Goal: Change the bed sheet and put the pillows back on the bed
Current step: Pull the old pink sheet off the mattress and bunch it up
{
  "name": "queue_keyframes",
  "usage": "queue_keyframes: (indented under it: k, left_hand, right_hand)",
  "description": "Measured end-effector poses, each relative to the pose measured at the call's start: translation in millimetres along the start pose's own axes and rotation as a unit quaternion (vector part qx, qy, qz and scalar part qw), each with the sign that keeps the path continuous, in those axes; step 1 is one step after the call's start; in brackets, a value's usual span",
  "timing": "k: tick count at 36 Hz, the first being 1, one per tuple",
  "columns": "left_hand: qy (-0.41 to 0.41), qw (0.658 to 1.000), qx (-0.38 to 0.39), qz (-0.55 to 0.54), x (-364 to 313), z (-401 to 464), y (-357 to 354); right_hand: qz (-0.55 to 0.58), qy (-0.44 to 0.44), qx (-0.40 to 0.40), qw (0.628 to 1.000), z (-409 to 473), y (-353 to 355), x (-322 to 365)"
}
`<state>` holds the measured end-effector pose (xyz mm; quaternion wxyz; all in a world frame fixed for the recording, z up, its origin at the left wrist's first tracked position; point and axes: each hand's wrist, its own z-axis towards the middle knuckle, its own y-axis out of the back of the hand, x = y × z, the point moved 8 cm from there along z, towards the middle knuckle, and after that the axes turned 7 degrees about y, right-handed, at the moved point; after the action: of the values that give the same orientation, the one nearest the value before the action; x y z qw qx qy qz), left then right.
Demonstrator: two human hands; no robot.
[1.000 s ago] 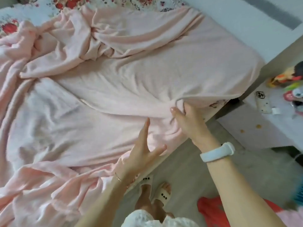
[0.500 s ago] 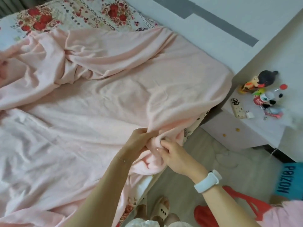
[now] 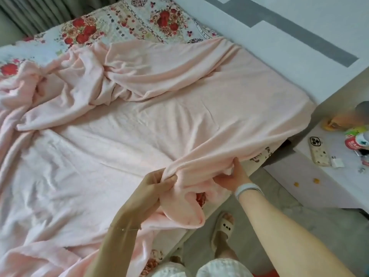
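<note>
Both hands: our left hand [image 3: 159,181] and right hand [image 3: 232,176] clutch the soft pink fleece bed sheet [image 3: 179,116]
Handling: we judge it light, limp; hold its edge

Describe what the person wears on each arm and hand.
Both forearms are bare, no sleeves showing. The left hand has a thin chain bracelet at the wrist. The right hand has a pale, smooth, rounded wristband, like a fitness band. No rings or gloves are visible.
</note>
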<state>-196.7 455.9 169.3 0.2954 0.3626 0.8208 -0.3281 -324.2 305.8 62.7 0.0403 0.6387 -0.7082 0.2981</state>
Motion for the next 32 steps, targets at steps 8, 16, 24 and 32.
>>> queue_keyframes:
  k: [8, 16, 24, 32]
  left_hand:
    - [-0.013, 0.950, -0.281, 0.137, -15, 35, 2]
    - [-0.106, 0.949, -0.153, 0.256, -51, 129, -134]
    - [-0.240, 0.913, -0.039, 0.328, -103, 165, -230]
    - [-0.186, 0.925, -0.033, 0.330, -94, 171, -207]
  right_hand:
    - [-0.201, 0.148, -0.156, 0.956, 31, 24, 151]
    - [-0.408, 0.501, -0.147, 0.749, -40, 37, 332]
    - [-0.565, 0.601, 0.188, 0.533, -87, -55, 297]
    - [-0.305, 0.311, -0.048, 0.899, 9, 49, 272]
